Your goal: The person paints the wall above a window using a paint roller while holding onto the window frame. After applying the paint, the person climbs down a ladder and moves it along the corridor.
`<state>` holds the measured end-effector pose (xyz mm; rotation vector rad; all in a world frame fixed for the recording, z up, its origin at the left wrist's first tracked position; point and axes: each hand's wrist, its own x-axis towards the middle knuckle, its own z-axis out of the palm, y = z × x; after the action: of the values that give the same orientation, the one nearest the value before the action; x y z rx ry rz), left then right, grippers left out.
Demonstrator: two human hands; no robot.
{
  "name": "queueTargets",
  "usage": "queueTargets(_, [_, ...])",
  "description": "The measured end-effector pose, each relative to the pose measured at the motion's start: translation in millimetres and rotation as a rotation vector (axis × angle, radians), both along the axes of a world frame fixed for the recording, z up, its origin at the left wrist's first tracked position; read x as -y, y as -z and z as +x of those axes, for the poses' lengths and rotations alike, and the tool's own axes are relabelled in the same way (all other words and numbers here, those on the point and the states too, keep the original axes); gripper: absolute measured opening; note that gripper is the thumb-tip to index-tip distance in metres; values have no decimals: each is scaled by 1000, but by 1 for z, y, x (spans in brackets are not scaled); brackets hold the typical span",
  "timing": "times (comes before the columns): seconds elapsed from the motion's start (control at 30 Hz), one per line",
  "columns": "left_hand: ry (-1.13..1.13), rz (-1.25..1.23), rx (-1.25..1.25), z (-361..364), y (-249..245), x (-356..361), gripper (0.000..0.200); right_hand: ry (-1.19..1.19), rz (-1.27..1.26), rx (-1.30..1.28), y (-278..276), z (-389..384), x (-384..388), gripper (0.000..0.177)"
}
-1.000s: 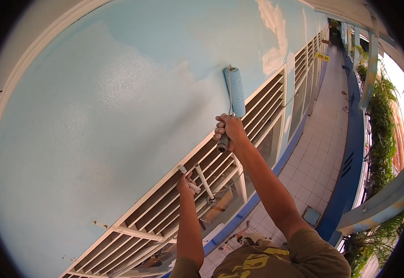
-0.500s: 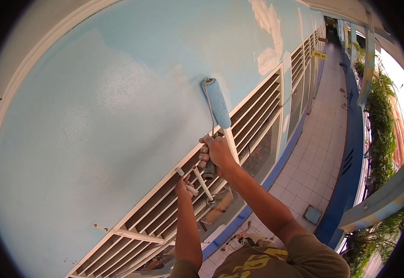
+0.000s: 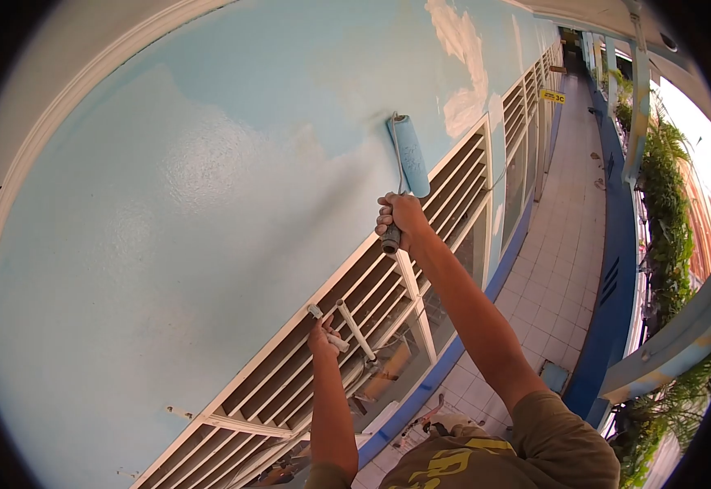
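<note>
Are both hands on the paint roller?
No, only the right hand holds the paint roller; the left hand grasps a white bar lower down.

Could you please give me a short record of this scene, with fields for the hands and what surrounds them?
place: outdoor corridor with a tiled floor
right hand: closed round the handle of a roller
roller: blue sleeve, pressed against the wall
wall: light blue, with white patches towards the top right
left hand: grips a white bar by the louvres
alongside: plants on the far side of the floor
</note>
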<state>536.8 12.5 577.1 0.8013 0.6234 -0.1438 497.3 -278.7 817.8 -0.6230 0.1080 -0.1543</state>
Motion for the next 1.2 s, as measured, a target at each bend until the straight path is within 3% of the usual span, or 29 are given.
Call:
queueTargets(0.2, [-36,11,18,-8,-9,5,31,-112,-33,-56,0,-55,-50,14])
queueTargets(0.5, [-7,-8,-7,-3,-3,0,34,8,-28,0,0,12,36,9])
queueTargets(0.73, [-2,7,-8,0,-1,0,27,-85,-45,-37,11,-34,-29,11])
queueTargets(1.0, [-65,-6,6,0,-1,5,23,-2,-14,-5,2,6,21,8])
queueTargets(1.2, [-103,-24,-18,-8,-10,21,26,-22,-71,-41,10,-11,5,10])
